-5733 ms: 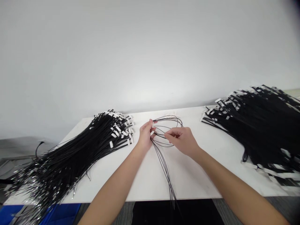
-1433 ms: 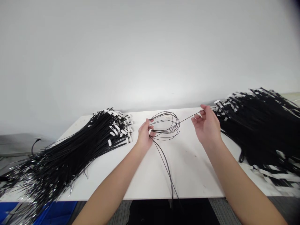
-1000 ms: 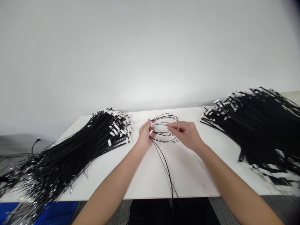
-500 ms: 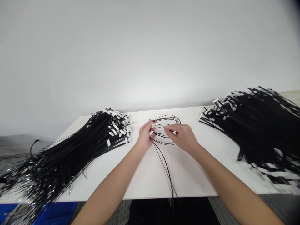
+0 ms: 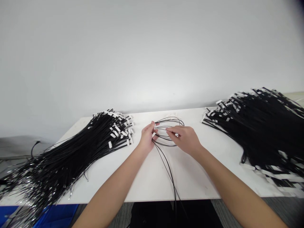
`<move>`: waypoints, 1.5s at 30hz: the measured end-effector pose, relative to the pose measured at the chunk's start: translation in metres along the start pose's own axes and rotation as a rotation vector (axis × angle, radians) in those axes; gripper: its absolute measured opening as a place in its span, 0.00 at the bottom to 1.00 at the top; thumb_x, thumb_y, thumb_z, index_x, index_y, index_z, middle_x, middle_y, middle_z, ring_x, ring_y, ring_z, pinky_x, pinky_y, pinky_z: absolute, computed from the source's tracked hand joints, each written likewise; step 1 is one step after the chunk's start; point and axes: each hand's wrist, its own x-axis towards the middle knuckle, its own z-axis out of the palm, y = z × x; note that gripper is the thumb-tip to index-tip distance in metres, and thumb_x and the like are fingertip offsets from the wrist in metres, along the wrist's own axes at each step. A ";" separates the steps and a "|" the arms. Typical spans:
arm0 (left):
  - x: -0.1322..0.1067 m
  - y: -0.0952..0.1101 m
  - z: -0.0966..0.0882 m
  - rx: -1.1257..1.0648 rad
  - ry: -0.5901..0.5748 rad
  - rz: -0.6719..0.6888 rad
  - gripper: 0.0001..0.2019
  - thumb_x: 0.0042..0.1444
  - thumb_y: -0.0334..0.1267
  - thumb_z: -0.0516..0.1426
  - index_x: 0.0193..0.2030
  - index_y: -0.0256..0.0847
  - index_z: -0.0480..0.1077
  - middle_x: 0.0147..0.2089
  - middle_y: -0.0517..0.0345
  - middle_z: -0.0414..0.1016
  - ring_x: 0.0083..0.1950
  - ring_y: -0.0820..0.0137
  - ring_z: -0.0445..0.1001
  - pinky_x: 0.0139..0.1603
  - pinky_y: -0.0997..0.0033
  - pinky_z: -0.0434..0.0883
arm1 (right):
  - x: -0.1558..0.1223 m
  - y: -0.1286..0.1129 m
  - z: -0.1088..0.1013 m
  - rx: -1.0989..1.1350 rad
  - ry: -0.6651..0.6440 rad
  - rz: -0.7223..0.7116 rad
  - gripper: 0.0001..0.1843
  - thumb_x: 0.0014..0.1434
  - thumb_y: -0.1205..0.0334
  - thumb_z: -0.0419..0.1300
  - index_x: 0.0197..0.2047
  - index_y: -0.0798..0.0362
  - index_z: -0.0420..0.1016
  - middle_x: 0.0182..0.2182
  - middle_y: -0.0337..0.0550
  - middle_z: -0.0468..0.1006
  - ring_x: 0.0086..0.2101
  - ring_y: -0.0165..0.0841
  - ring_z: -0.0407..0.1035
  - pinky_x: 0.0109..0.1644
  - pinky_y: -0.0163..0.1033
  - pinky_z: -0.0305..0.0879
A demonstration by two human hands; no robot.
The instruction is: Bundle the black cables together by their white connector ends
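Observation:
Several thin black wires (image 5: 166,161) run in loops between my two hands, over the middle of the white table. My left hand (image 5: 147,135) is closed around the wires near their white tags or connectors (image 5: 154,134), which stick out by the fingers. Thumb and forefinger of my right hand (image 5: 184,137) pinch a wire with a small white piece at the tip; the exact kind of that piece is too small to tell. Loose wire ends hang down past the table's front edge.
A large heap of black wires with white ends (image 5: 78,152) covers the left of the white table (image 5: 140,186). Another big heap (image 5: 266,126) lies on the right. Behind stands a pale wall (image 5: 152,57). Something blue (image 5: 57,215) is below the table's left front.

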 end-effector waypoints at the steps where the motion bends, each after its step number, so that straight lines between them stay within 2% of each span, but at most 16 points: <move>1: 0.000 -0.001 -0.001 0.010 -0.006 0.002 0.22 0.40 0.51 0.61 0.34 0.33 0.73 0.20 0.63 0.58 0.20 0.83 0.58 0.20 0.83 0.60 | 0.000 0.001 0.001 -0.031 0.011 -0.020 0.11 0.59 0.61 0.51 0.36 0.47 0.75 0.23 0.35 0.72 0.22 0.24 0.60 0.25 0.31 0.50; 9: 0.000 -0.009 -0.002 0.134 -0.017 -0.001 0.21 0.38 0.52 0.62 0.31 0.33 0.74 0.22 0.61 0.60 0.23 0.82 0.60 0.20 0.84 0.58 | -0.003 0.004 0.008 -0.412 0.170 -0.297 0.13 0.59 0.65 0.50 0.28 0.50 0.73 0.16 0.33 0.63 0.17 0.21 0.48 0.21 0.33 0.37; 12: -0.003 -0.011 0.000 0.145 -0.057 -0.033 0.21 0.40 0.52 0.61 0.31 0.34 0.73 0.21 0.61 0.61 0.21 0.82 0.59 0.18 0.83 0.54 | -0.003 0.004 0.012 -0.439 0.187 -0.358 0.14 0.58 0.64 0.50 0.24 0.52 0.71 0.15 0.33 0.62 0.17 0.21 0.46 0.21 0.33 0.37; 15: -0.005 -0.013 0.001 0.149 -0.117 -0.033 0.20 0.41 0.51 0.61 0.31 0.34 0.73 0.21 0.60 0.62 0.21 0.81 0.59 0.18 0.83 0.54 | -0.003 0.003 0.016 -0.438 0.162 -0.356 0.18 0.60 0.65 0.49 0.20 0.54 0.67 0.15 0.34 0.60 0.17 0.22 0.45 0.22 0.34 0.38; 20: -0.005 -0.015 0.000 0.135 -0.141 -0.036 0.18 0.41 0.50 0.61 0.30 0.33 0.73 0.21 0.60 0.62 0.21 0.81 0.59 0.19 0.82 0.55 | -0.004 0.003 0.021 -0.398 0.152 -0.370 0.20 0.61 0.64 0.47 0.19 0.54 0.65 0.15 0.34 0.59 0.17 0.23 0.44 0.23 0.34 0.40; 24: -0.004 -0.016 -0.002 0.131 -0.135 -0.034 0.17 0.42 0.48 0.61 0.29 0.32 0.72 0.20 0.60 0.62 0.20 0.82 0.58 0.18 0.82 0.54 | -0.005 0.006 0.025 -0.361 0.041 -0.347 0.19 0.62 0.63 0.45 0.23 0.53 0.68 0.17 0.35 0.61 0.18 0.23 0.48 0.23 0.34 0.41; 26: -0.004 -0.016 -0.001 0.132 -0.128 -0.037 0.17 0.42 0.48 0.61 0.29 0.32 0.72 0.20 0.60 0.62 0.21 0.81 0.59 0.18 0.82 0.54 | -0.005 0.008 0.027 -0.363 0.028 -0.353 0.18 0.62 0.64 0.45 0.24 0.52 0.69 0.17 0.36 0.62 0.18 0.23 0.50 0.23 0.35 0.42; 30: -0.006 -0.012 0.002 0.116 -0.107 -0.052 0.18 0.41 0.48 0.62 0.29 0.33 0.72 0.20 0.60 0.63 0.22 0.80 0.61 0.20 0.82 0.58 | -0.002 0.008 0.024 -0.399 0.141 -0.404 0.16 0.60 0.65 0.48 0.23 0.53 0.68 0.18 0.35 0.64 0.19 0.23 0.52 0.24 0.34 0.44; 35: -0.003 -0.002 0.002 0.026 0.004 -0.065 0.19 0.40 0.48 0.62 0.34 0.33 0.72 0.21 0.62 0.60 0.18 0.83 0.57 0.16 0.83 0.53 | 0.003 0.003 0.011 -0.391 0.288 -0.403 0.08 0.57 0.69 0.53 0.33 0.50 0.71 0.30 0.38 0.72 0.31 0.27 0.61 0.35 0.34 0.53; 37: 0.001 0.001 0.000 -0.022 0.065 -0.067 0.20 0.41 0.48 0.62 0.35 0.33 0.72 0.21 0.63 0.59 0.17 0.85 0.53 0.14 0.83 0.51 | 0.001 -0.001 0.009 -0.323 0.246 -0.370 0.07 0.57 0.68 0.52 0.32 0.50 0.71 0.30 0.39 0.72 0.31 0.28 0.61 0.35 0.34 0.53; 40: 0.006 0.003 -0.003 -0.087 0.135 -0.046 0.20 0.43 0.48 0.61 0.36 0.32 0.71 0.22 0.64 0.58 0.16 0.85 0.53 0.14 0.83 0.52 | -0.007 -0.008 0.014 -0.165 0.030 -0.231 0.09 0.59 0.63 0.51 0.32 0.51 0.71 0.26 0.37 0.70 0.27 0.25 0.61 0.30 0.32 0.52; 42: 0.008 0.004 -0.004 -0.121 0.142 -0.047 0.19 0.45 0.48 0.60 0.37 0.33 0.70 0.22 0.64 0.58 0.16 0.86 0.53 0.14 0.83 0.53 | -0.012 -0.013 0.021 -0.079 -0.115 -0.121 0.10 0.60 0.60 0.50 0.33 0.51 0.71 0.26 0.36 0.70 0.26 0.24 0.62 0.28 0.32 0.50; 45: 0.008 0.005 -0.005 -0.161 0.125 -0.074 0.18 0.46 0.47 0.59 0.38 0.34 0.69 0.22 0.64 0.58 0.15 0.86 0.52 0.14 0.83 0.53 | -0.017 -0.018 0.032 -0.038 -0.232 -0.023 0.10 0.59 0.58 0.50 0.32 0.50 0.70 0.28 0.36 0.71 0.28 0.25 0.64 0.27 0.31 0.48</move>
